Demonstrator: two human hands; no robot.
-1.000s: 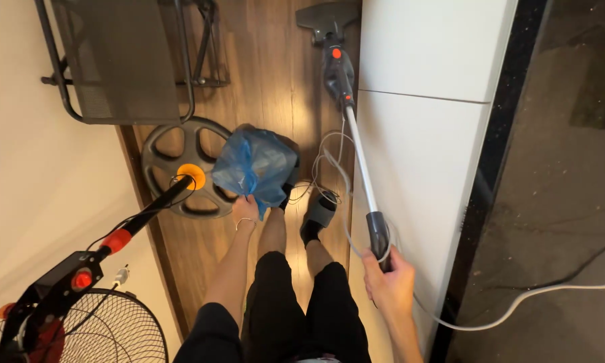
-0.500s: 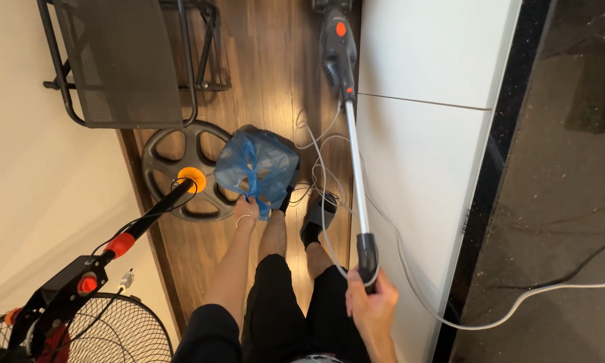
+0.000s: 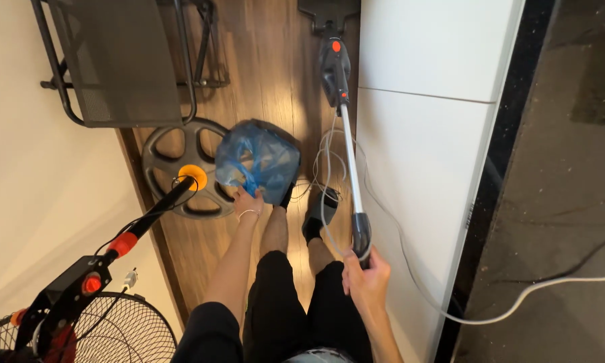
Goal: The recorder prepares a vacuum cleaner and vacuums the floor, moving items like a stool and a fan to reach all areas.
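Two white cabinet doors (image 3: 423, 134) flank wooden floor (image 3: 269, 74).

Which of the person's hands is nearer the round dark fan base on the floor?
Left. The left hand, holding a blue plastic bag, is beside the round dark fan base; the right hand is farther away.

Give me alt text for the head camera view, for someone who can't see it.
Seen from above, a person's right hand grips a grey corded stick vacuum on a wooden floor, while the left hand holds a blue plastic bag. A black standing fan is at left.
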